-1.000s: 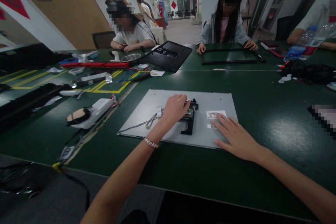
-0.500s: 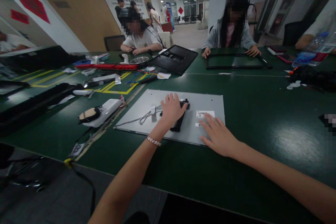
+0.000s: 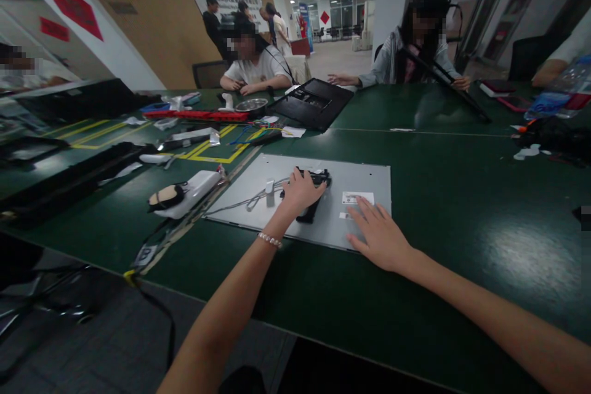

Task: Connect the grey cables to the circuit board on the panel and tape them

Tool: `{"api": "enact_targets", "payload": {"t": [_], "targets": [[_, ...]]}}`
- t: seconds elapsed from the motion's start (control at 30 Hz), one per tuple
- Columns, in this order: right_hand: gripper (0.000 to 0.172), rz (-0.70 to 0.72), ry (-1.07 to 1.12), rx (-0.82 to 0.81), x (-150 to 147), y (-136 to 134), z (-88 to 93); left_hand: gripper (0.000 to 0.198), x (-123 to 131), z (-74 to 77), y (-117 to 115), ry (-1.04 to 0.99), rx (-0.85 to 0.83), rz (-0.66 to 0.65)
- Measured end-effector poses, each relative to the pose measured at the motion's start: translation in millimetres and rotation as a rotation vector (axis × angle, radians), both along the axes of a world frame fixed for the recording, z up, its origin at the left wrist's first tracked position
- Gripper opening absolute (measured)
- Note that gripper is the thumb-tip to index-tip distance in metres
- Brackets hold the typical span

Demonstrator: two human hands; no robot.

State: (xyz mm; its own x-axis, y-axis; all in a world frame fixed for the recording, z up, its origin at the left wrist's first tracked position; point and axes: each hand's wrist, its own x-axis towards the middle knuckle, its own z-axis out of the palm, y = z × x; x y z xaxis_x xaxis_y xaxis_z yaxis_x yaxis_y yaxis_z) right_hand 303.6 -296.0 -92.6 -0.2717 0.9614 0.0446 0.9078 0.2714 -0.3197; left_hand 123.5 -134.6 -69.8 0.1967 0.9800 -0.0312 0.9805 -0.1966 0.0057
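A flat grey metal panel point(image 3: 323, 228), like the back of a screen, lies on the green table. On it rests a black bracket point(image 3: 307, 213) with a wider upper end. My left hand point(image 3: 301, 192) lies over this bracket, its fingers spread and slightly bent, the thumb reaching toward the right; it covers the bracket's middle. Thin grey cables point(image 3: 258, 199) run left from beneath that hand across the panel. My right hand point(image 3: 381, 237) rests with fingers spread at the panel's right front edge, its fingertips close to a white label point(image 3: 356, 197).
Left of the panel lies a white device with a strap point(image 3: 196, 191), beside a long black housing point(image 3: 78, 178). Farther back are a red strip point(image 3: 196, 115), a metal dish point(image 3: 253, 106) and a black cover point(image 3: 314, 104). Across the table a person holds a black frame point(image 3: 447, 80).
My left fingers have bent slightly over the bracket; my right hand stays about where it was. Across the table, the person has lifted and tilted the black frame. The view has shifted a little.
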Motion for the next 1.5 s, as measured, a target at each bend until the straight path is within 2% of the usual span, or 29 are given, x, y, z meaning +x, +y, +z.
{"api": "enact_targets", "payload": {"t": [0.23,0.4,0.6,0.77,0.97,1.07,1.23,1.37,1.5], "targets": [[0.069,0.002,0.005,0.015,1,1,-2.1,0.071,-6,-7.2,17,-0.033,0.085,-0.008],[0.069,0.005,0.018,0.004,2,1,-0.6,0.071,-10,-13.2,38,-0.047,0.145,-0.014],[0.071,0.015,0.041,-0.01,2,0,6.9,0.075,-17,-13.4,63,-0.057,0.151,0.022],[0.071,0.011,0.033,-0.016,3,1,6.5,0.074,-20,-13.3,67,-0.057,0.172,0.019],[0.071,0.013,0.031,-0.028,5,1,6.0,0.082,-19,-9.7,67,-0.032,0.122,0.025],[0.071,0.018,0.03,-0.03,5,1,7.6,0.077,-17,-7.2,69,-0.006,0.126,-0.04],[0.069,0.01,0.017,-0.031,4,1,9.8,0.058,-18,-6.2,77,0.031,0.072,-0.204],[0.07,0.017,0.034,-0.043,4,1,11.8,0.055,-20,-2.0,86,0.032,-0.002,-0.248],[0.07,0.018,0.038,-0.043,4,1,12.7,0.056,-17,5.8,95,0.051,-0.084,-0.233]]}}
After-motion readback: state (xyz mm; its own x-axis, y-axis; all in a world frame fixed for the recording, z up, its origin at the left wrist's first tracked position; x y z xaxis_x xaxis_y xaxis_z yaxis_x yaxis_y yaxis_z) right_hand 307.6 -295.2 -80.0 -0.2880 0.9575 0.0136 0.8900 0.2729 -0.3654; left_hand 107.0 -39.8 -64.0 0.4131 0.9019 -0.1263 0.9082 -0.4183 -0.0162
